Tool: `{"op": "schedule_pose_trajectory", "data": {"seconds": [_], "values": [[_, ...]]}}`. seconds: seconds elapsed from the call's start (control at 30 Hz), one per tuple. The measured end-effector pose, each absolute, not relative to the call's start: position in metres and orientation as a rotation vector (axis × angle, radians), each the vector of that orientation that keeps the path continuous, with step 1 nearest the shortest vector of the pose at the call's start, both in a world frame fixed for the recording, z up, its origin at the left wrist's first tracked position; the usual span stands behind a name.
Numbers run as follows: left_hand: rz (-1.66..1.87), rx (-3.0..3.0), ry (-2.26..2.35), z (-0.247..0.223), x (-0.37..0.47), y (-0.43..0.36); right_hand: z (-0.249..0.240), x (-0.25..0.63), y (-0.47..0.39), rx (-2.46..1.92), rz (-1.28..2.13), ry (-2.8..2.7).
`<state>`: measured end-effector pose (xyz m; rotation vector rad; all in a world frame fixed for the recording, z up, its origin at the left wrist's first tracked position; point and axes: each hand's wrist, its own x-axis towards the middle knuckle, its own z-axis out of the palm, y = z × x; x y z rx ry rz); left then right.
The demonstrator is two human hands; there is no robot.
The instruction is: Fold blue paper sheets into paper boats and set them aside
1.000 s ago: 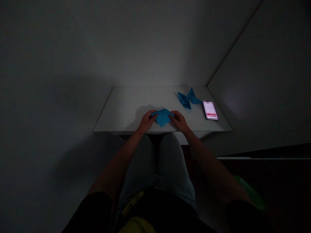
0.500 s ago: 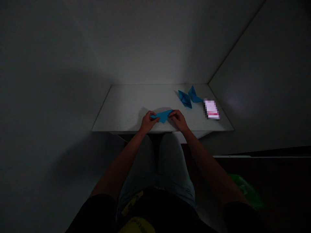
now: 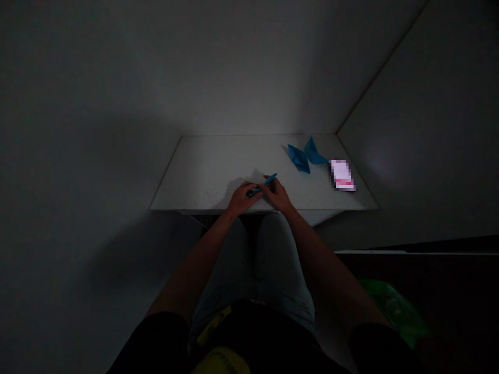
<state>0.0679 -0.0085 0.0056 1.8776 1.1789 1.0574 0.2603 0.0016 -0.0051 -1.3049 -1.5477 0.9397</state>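
Dimly white table (image 3: 210,161) (grey walls (image 3: 241,67)) under blue paper (image 3: 271,178)

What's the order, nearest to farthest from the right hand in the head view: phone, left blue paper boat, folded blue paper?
From the right hand:
1. Folded blue paper: in its grasp.
2. Left blue paper boat: farther back, to the right.
3. Phone: farthest right of the three.

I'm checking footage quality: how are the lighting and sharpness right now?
Head view: dim overall, a soft shadow on the table beyond the left hand; the screen is bright but pixelated; held blue paper looks fairly sharp; the green thing at lower right is too dark to identify.
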Motion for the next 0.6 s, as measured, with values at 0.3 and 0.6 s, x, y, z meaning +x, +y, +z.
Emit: {"op": "schedule_pose_trajectory", "data": {"seconds": [0.3,0.6], "values": [[1.042,1.631,1.182,0.004,0.0615,-0.0068,-0.0094,0.2676,0.0036,-1.185,1.042,-1.569],[1.054,1.521,1.117,0.0036,0.0591,-0.0043,-0.0139,0.2689,0.0052,-1.151,1.041,-1.578]]}}
